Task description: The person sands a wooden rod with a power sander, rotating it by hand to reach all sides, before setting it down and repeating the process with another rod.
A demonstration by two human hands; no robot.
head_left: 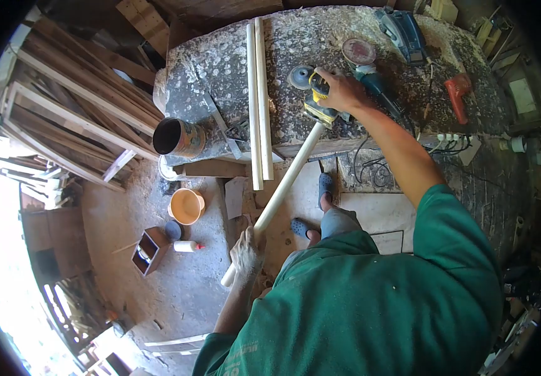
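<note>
My right hand is wrapped round a yellow power sander at the bench's near edge. Under the sander lies the upper end of a long pale wooden pole, which slants down to the left. My left hand grips that pole close to its lower end. Two more pale poles lie side by side across the bench, left of the sander, their ends jutting past its edge. A grey disc sits just left of my right hand. The sander's contact with the pole is partly hidden.
On the bench are a teal angle grinder, a blue planer, a red tool, a metal clamp and a dark can. Cords hang at the edge. An orange bucket and stacked timber stand left.
</note>
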